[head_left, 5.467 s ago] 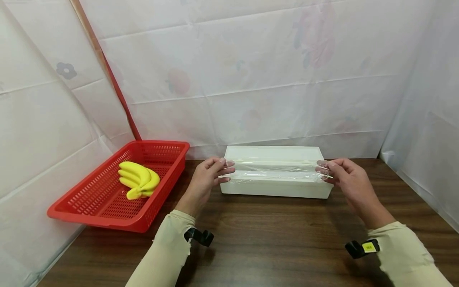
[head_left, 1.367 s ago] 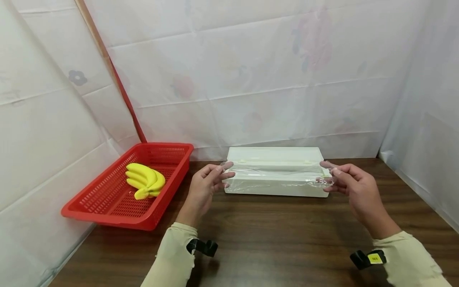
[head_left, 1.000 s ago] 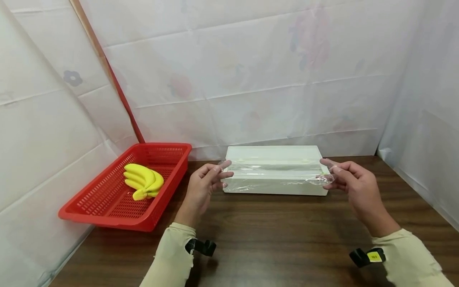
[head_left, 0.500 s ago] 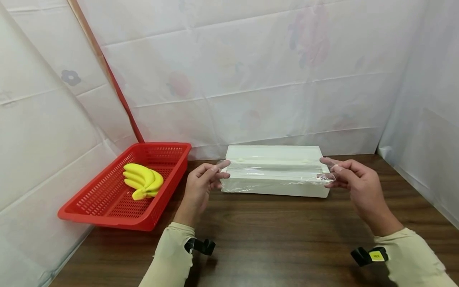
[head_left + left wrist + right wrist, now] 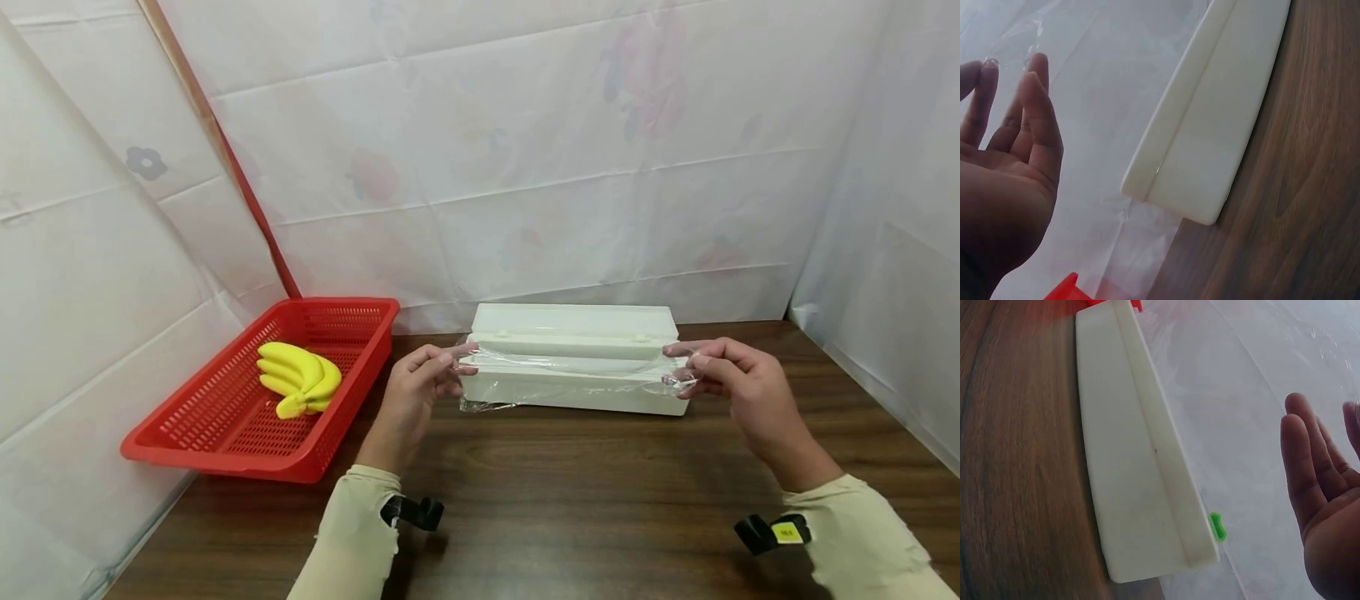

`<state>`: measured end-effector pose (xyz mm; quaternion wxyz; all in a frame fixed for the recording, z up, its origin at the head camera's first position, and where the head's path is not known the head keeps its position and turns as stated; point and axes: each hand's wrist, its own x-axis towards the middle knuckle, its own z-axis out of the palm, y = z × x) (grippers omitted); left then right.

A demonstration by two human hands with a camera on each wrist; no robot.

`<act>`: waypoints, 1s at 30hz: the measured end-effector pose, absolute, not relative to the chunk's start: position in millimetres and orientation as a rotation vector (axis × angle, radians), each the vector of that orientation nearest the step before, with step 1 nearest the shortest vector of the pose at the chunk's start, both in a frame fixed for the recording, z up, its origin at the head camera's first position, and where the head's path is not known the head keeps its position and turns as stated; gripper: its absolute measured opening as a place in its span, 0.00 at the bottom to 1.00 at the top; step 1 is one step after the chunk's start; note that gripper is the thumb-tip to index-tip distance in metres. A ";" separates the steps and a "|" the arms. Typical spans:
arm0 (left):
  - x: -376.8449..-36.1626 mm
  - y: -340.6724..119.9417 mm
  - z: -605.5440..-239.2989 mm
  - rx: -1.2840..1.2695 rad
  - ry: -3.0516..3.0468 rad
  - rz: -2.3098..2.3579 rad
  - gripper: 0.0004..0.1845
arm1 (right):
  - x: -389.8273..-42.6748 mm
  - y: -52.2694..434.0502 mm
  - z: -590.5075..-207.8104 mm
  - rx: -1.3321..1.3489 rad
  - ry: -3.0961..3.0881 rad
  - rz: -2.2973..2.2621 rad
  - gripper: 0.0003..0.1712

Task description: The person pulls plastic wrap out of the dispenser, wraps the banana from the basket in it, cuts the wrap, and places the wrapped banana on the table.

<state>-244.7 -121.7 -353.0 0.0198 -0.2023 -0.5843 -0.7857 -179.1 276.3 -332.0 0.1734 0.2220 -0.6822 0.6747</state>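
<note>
Thin, clingy film (image 5: 570, 367) stretched over the box (image 5: 573, 396) at the surface's far edge, pinched at each end by left hand (image 5: 420, 387) and right hand (image 5: 731, 387); probably tears easily, best held by corners

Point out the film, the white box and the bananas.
film (image 5: 570, 363), head view, middle of the stretched sheet.
white box (image 5: 577, 318), head view, its top.
bananas (image 5: 296, 378), head view, middle of the bunch.

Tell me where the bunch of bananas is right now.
In the head view, the bunch of bananas lies inside the red basket at the table's left side, left of the white dispenser box.
</note>
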 end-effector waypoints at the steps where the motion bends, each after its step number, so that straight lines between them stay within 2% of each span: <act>1: -244.9 -123.1 -353.3 -0.637 -1.830 -2.431 0.11 | -179.8 277.0 -333.0 0.652 -1.938 1.912 0.13; 11: -249.6 -139.2 -361.3 -0.825 -1.994 -2.414 0.10 | -185.3 289.2 -344.9 0.779 -2.043 1.848 0.14; 17: -257.2 -152.4 -373.8 -0.991 -2.174 -2.373 0.12 | -190.2 300.3 -352.6 0.806 -2.379 1.694 0.15; 26: -259.8 -164.6 -385.6 -1.115 -2.467 -2.198 0.08 | -199.4 307.7 -363.4 1.170 -2.667 1.715 0.14; 30: -259.4 -164.8 -386.3 -1.137 -2.650 -2.078 0.11 | -200.9 307.7 -367.4 1.207 -2.810 1.713 0.13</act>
